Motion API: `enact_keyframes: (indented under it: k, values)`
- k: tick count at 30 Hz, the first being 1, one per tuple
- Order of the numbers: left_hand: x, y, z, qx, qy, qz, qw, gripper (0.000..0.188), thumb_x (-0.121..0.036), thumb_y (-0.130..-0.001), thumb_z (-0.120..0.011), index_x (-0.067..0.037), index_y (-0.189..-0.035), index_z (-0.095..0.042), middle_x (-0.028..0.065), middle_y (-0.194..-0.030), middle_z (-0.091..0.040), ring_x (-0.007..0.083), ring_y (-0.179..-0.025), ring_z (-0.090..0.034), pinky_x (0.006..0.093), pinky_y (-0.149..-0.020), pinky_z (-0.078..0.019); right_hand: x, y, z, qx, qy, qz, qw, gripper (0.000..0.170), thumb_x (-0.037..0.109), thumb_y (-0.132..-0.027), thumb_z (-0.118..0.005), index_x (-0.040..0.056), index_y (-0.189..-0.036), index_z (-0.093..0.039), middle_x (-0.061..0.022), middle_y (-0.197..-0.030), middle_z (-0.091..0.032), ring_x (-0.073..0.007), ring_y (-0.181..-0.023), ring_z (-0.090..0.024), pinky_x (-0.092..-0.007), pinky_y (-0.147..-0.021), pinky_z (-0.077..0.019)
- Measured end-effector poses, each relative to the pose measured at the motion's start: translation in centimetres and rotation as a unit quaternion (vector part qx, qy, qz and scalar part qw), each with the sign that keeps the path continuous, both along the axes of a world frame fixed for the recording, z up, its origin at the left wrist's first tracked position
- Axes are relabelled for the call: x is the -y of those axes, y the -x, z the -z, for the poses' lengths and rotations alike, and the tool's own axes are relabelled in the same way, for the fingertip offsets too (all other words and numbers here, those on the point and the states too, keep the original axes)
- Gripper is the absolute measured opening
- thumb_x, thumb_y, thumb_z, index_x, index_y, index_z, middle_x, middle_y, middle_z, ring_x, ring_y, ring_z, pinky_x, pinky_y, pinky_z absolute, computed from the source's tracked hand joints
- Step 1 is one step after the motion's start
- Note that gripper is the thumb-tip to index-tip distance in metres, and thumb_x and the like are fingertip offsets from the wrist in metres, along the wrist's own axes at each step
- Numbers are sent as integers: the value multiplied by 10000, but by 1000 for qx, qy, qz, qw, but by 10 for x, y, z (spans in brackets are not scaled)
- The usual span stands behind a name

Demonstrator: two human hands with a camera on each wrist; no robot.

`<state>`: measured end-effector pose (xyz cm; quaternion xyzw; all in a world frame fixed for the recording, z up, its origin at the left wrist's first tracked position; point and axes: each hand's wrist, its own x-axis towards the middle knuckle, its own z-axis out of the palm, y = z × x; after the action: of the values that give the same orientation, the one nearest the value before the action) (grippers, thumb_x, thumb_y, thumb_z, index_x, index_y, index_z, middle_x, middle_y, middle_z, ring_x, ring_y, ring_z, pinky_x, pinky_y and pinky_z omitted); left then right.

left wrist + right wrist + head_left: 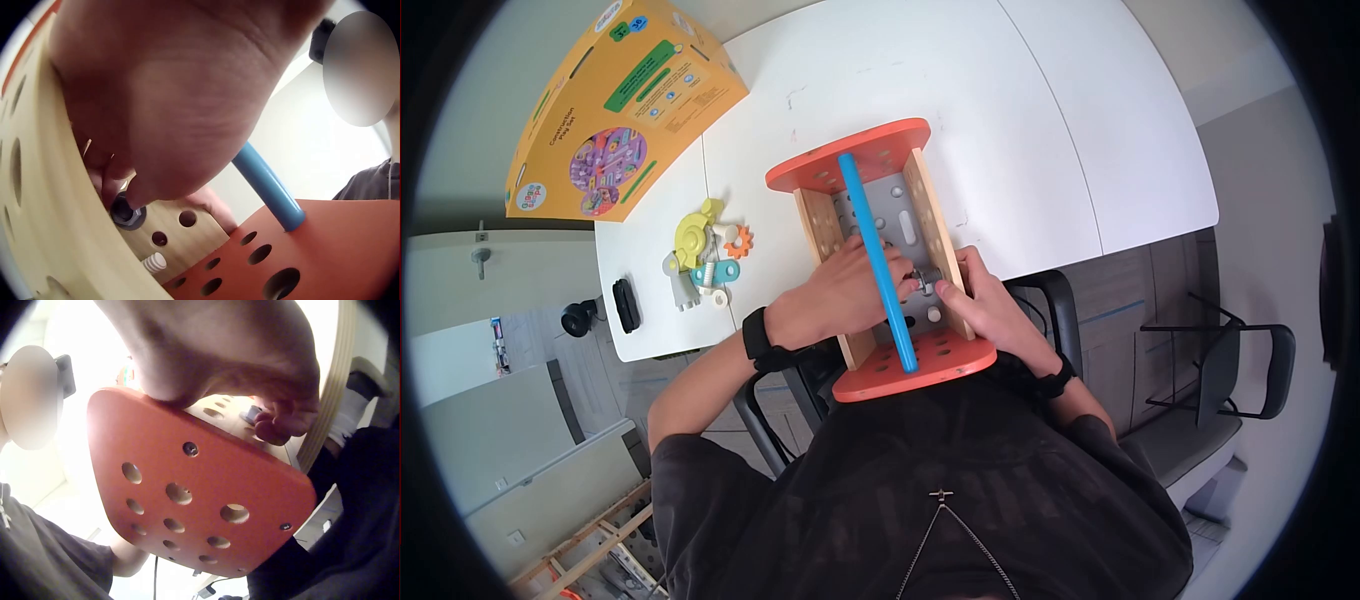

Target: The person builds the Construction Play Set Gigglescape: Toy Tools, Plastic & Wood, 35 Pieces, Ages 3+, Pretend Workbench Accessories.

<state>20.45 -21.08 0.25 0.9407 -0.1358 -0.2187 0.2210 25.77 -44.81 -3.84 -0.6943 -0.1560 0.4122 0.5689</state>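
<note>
A toy toolbox with red end panels [915,375], wooden sides and a blue rod handle [880,265] rests at the table's front edge against the person's body. Reaching in under the rod, the left hand [840,290] pinches a grey hex nut [128,212] at the inner face of the right wooden side panel [940,235]. The right hand [995,315] grips that panel, thumb over its top edge and fingers on the outside. In the right wrist view, those curled fingers are right beside a grey piece [252,414] on the panel. A white threaded bolt tip [155,262] pokes out nearby.
Left on the white table [1040,150] lie yellow, teal, grey and orange toy parts [692,240] and a black case [626,305]. A yellow play set box [670,110] stands at the back left. Black chairs [1220,370] stand beyond the table's edge.
</note>
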Motion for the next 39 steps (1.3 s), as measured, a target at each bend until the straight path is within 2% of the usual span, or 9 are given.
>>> enact_keyframes:
  k: [9,12,18,24,33,36,39]
  values:
    - [-1,1,-12,23,59,-17,998,312,-335,-1044,-670,-45,-1112,-577,138,-984,-645,328,-1021,-630,483,-886,-512,1,1,4,4,6,-3,1000,527,329,-1066,-651,-35,-1365,-416,-131,-851,-710,-152,-576,-601,-325,-554,-474]
    - [2,2,-12,20,37,-42,998,248,-279,-1054,-639,-38,-1103,-600,131,-982,-639,332,-995,-622,489,-872,-510,2,-1,3,-4,10,-8,1000,540,333,-1059,-658,-35,-1372,-417,-136,-857,-715,-154,-562,-595,-323,-552,-475]
    - [-2,4,9,51,5,37,998,225,-245,-1075,-588,-25,-1084,-637,114,-996,-637,331,-963,-607,482,-880,-499,1,-1,3,1,9,-5,1000,542,321,-1048,-667,-38,-1376,-426,-132,-855,-718,-152,-544,-582,-323,-540,-470]
    - [1,1,-10,10,54,-24,998,216,-227,-1094,-563,-24,-1078,-636,123,-1019,-636,338,-973,-611,481,-901,-485,1,-1,4,-11,-4,-6,1000,539,313,-1050,-666,-42,-1376,-426,-135,-863,-720,-147,-544,-578,-322,-534,-464]
    - [-3,0,7,15,33,15,999,253,-282,-1074,-614,-46,-1164,-599,140,-945,-648,338,-968,-629,461,-872,-503,0,0,5,-20,-12,-3,1000,527,301,-1051,-668,-47,-1366,-428,-123,-857,-702,-142,-545,-576,-324,-528,-462]
    - [7,-5,-23,-60,51,-82,993,205,-222,-1091,-563,-31,-1098,-637,139,-962,-650,347,-946,-633,480,-863,-504,1,-1,3,-22,-10,-4,1000,531,308,-1051,-667,-49,-1366,-430,-120,-856,-698,-145,-548,-578,-325,-529,-463]
    - [6,-2,-23,-38,57,-87,994,220,-239,-1082,-584,-25,-1093,-629,144,-945,-646,349,-929,-640,481,-859,-505,1,-1,3,-17,-8,-5,1000,533,312,-1051,-666,-50,-1365,-433,-119,-853,-695,-148,-552,-581,-326,-530,-464]
